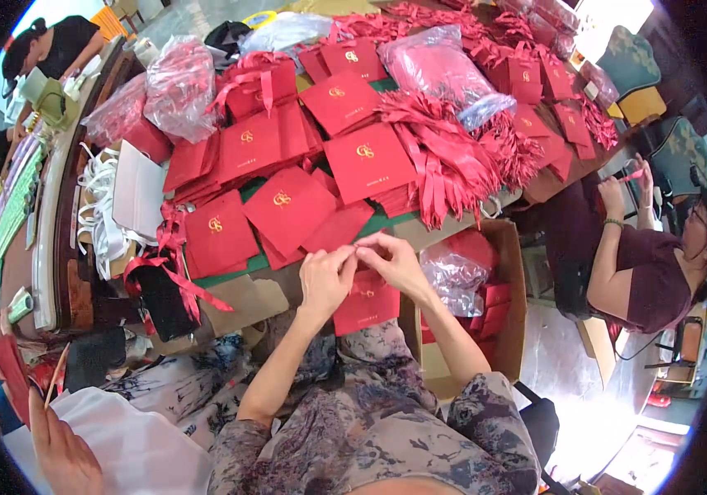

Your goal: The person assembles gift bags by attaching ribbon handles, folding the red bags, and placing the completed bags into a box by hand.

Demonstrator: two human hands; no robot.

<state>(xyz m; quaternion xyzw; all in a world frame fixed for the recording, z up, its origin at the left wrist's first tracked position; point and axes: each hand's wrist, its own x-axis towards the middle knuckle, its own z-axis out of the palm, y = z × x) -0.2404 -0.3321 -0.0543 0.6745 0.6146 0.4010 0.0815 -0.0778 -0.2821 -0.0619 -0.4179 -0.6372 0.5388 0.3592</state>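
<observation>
A small red paper bag [367, 307] with a gold print hangs above my lap. My left hand [327, 279] pinches with its thumb and fingertips at the bag's upper edge. Close beside it, my right hand [395, 262] is closed in a pinch at the same edge, the fingertips of both hands nearly touching. Whether a ribbon lies between the fingertips is too small to tell. Just beyond my hands, stacks of flat red bags [290, 208] lie on the table, with a bundle of red ribbons [444, 165] to their right.
An open cardboard box [515, 297] with red bags and clear plastic stands right of my lap. Plastic-wrapped red packs [179, 87] sit at the table's far left, white cords [106, 210] nearer. A co-worker [650, 256] sits at right; another person's hand [61, 445] shows lower left.
</observation>
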